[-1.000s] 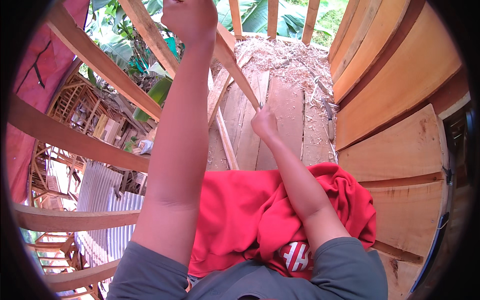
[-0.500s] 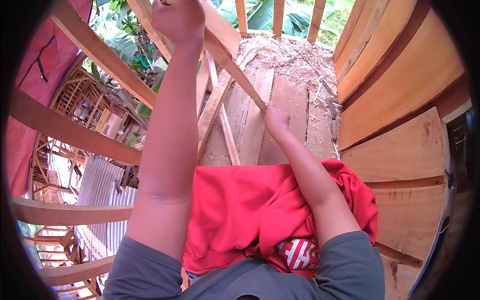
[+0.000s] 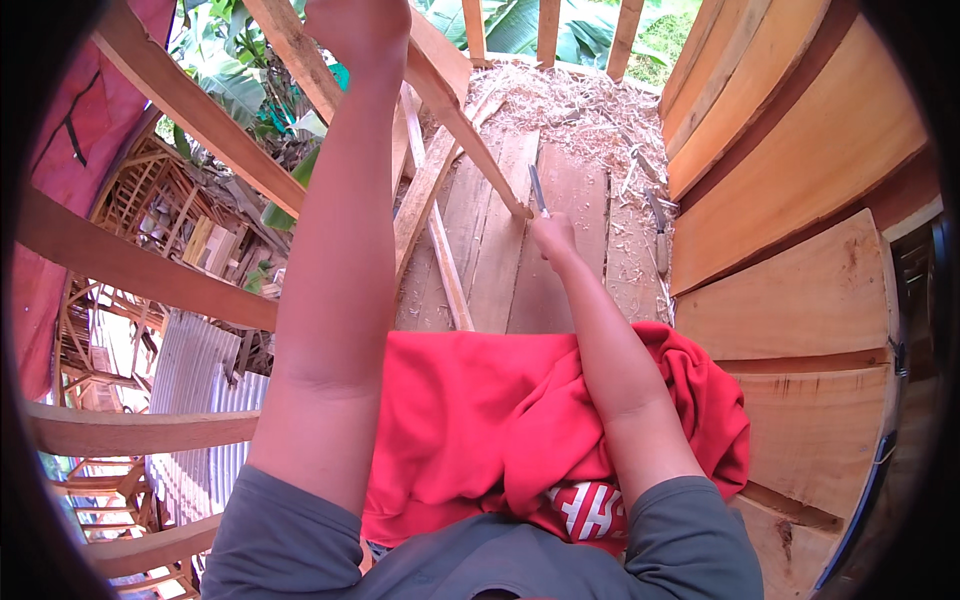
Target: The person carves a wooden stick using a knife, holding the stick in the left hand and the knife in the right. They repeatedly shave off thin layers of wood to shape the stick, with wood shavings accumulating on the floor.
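Observation:
My left hand (image 3: 358,22) is raised to the top of the view and grips a slanted wooden beam (image 3: 470,130) that runs down to the plank floor. My right hand (image 3: 553,237) reaches forward and low, closed around a thin metal tool (image 3: 537,190) whose blade points up toward the foot of that beam. A red cloth (image 3: 480,420) lies bunched over my lap under both forearms.
A wooden plank wall (image 3: 800,200) rises on the right. Wood shavings (image 3: 590,100) cover the far floor planks. A knife-like tool (image 3: 658,232) lies by the wall. Open timber rails (image 3: 140,270) on the left look down on corrugated roofing (image 3: 200,400) and green leaves.
My right hand has moved back from the floor planks and now holds the thin metal tool upright. My left hand stays on the beam. The view has shifted slightly.

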